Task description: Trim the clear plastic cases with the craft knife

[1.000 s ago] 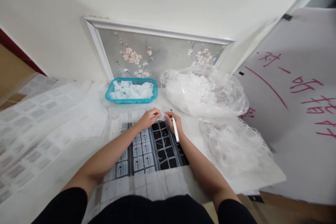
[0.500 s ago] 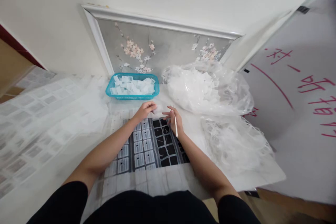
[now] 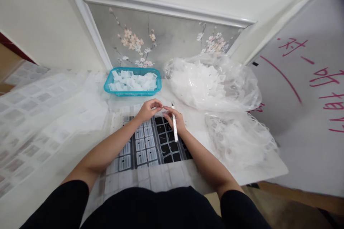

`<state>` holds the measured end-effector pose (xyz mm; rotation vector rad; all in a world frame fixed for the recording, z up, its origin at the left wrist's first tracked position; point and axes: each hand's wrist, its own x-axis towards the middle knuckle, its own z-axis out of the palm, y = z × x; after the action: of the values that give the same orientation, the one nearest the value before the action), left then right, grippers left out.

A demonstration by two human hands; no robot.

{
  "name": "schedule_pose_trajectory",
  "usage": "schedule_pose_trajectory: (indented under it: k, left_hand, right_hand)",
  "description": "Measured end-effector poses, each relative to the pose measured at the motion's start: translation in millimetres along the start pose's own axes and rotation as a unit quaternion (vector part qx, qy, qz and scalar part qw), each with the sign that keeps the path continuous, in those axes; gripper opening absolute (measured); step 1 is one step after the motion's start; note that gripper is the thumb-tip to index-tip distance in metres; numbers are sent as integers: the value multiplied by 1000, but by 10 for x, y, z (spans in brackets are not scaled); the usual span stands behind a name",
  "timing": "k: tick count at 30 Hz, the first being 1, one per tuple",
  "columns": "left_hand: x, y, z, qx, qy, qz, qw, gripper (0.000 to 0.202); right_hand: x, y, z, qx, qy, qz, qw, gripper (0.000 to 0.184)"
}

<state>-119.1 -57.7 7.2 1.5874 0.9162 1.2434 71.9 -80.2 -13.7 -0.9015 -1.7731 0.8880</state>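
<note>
My left hand (image 3: 149,110) is closed in a pinch over the far edge of a tray, its fingertips meeting those of my right hand. Whatever lies between the fingertips is too small and pale to make out. In my right hand (image 3: 177,118) a slim white pen-like tool (image 3: 174,128) with a dark tip is tucked, its tip pointing away from me. Under both hands lies the tray (image 3: 158,149), with rows of cells. Translucent ribbed pieces (image 3: 140,145) with small dark holes sit in its left rows; dark cells (image 3: 168,147) show at the right.
A turquoise basket (image 3: 131,93) of white translucent pieces stands behind my hands. Right of it sits a clear plastic bag (image 3: 215,86) of similar pieces, with a heap of clear strips (image 3: 242,143) nearer. Translucent sheets (image 3: 40,114) cover the left side. A framed picture (image 3: 172,35) leans behind.
My hands have come together, fingertips now meeting. The white tool has turned in my right hand and shows more of its length, dark tip visible. The camera view has shifted slightly.
</note>
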Motion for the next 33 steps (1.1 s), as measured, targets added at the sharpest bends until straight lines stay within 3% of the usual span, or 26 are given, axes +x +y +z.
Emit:
schedule_pose_trajectory:
  k: [6, 11, 14, 17, 20, 22, 24, 26, 29, 31, 33]
  left_hand:
    - [-1, -1, 28, 7, 25, 10, 1000, 22]
    - [-2, 4, 34, 17, 23, 24, 999, 17]
    - [-7, 21, 23, 30, 20, 35, 999, 16]
    - [-9, 46, -8, 49, -15, 57, 997, 18]
    - [-3, 65, -33, 109, -87, 99, 985, 20]
    - [6, 70, -39, 153, -103, 118, 976, 16]
    - [19, 68, -47, 163, -70, 114, 977, 15]
    - [35, 57, -73, 124, -2, 98, 987, 19]
    - [64, 18, -146, 56, 91, 55, 993, 35]
    - [82, -21, -194, 65, 109, 11, 992, 34]
    - [93, -59, -221, 133, 83, -11, 988, 19]
  right_hand:
    - [-36, -1, -27, 29, -13, -31, 999, 27]
    - [-34, 11, -14, -22, -18, -60, 998, 30]
    - [-16, 19, 13, -42, -4, -85, 996, 17]
    - [-8, 14, 19, -40, 15, -87, 995, 7]
    - [-1, -4, 2, -9, 35, -45, 998, 12]
    - [10, -16, -11, 13, 50, -8, 999, 18]
    - [25, -17, -17, 46, 73, 26, 996, 27]
    - [40, -1, -15, 98, 98, 66, 988, 37]
    - [49, 49, -10, 159, 87, 143, 973, 39]
    - [46, 82, -13, 150, 47, 170, 973, 30]
    - [41, 103, -15, 126, 5, 176, 976, 21]
